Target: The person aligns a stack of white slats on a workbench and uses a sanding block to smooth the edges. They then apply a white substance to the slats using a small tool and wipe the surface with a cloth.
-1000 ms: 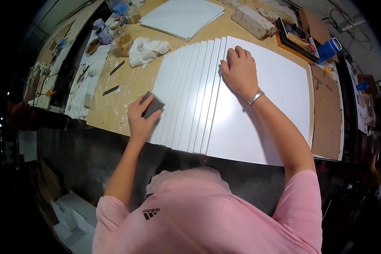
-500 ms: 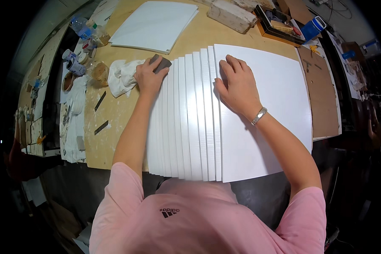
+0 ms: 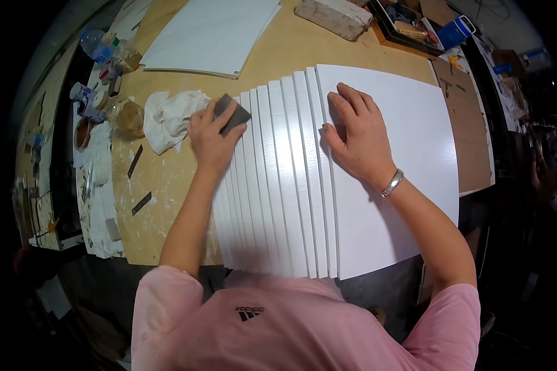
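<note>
White flat panels [image 3: 284,185] lie fanned out in front of me, their edges overlapping like steps, with the top panel [image 3: 402,179] fully exposed on the right. My left hand [image 3: 211,139] is at the far left corner of the fan, its fingers closed over a dark grey sanding pad [image 3: 236,117]. The pad lies against the edges of the lower panels. My right hand [image 3: 360,136], a silver bracelet on its wrist, rests on the top panel near its left edge. Its fingers are slightly bent and apart, with nothing in them.
A crumpled white cloth [image 3: 167,117] lies left of my left hand. Two dark strips [image 3: 141,203] are on the wooden table [image 3: 120,235]. Bottles [image 3: 96,46] and jars stand at the left. Beyond are more white sheets [image 3: 210,37], a pale block [image 3: 333,17] and a tool box [image 3: 393,40].
The sanding pad has turned in my left hand, and more of its face shows. My right hand stays on the top panel. The whole view has shifted slightly.
</note>
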A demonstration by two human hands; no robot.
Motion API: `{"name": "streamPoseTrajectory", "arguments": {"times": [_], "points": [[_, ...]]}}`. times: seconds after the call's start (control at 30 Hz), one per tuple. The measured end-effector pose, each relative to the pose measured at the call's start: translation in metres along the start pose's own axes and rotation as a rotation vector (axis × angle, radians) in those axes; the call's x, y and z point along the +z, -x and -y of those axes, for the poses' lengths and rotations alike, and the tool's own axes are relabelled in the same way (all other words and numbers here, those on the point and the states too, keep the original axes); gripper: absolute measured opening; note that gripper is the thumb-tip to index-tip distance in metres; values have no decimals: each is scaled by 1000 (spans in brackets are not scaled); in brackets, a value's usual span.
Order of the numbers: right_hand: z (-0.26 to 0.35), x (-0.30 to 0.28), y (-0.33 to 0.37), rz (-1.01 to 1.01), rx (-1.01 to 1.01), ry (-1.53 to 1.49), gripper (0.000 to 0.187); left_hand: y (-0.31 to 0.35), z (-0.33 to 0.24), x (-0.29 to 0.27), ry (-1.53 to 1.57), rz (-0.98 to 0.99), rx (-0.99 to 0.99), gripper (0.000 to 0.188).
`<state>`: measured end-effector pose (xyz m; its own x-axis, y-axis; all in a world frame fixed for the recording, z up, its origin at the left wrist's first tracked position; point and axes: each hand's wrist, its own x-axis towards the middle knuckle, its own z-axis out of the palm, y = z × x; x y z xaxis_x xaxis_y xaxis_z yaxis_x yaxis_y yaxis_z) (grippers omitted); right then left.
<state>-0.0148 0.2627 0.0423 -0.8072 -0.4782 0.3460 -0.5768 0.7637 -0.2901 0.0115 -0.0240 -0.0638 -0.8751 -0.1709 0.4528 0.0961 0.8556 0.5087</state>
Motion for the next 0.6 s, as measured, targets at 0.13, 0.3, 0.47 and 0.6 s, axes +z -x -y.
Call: {"name": "streamPoseTrajectory", "arguments": {"times": [0.13, 0.3, 0.47, 0.6], "points": [[1, 0, 0, 10, -10, 5, 47, -3, 5, 3, 30, -41, -20, 49], [6, 2, -2, 12, -23, -16, 48, -22, 10, 2, -82, -67, -19, 48], [0, 2, 2, -12, -17, 12, 47, 37, -3, -14, 65, -27, 49, 56], [6, 0, -2, -2, -30, 8, 47, -14, 10, 3, -35, -70, -40, 57]]}}
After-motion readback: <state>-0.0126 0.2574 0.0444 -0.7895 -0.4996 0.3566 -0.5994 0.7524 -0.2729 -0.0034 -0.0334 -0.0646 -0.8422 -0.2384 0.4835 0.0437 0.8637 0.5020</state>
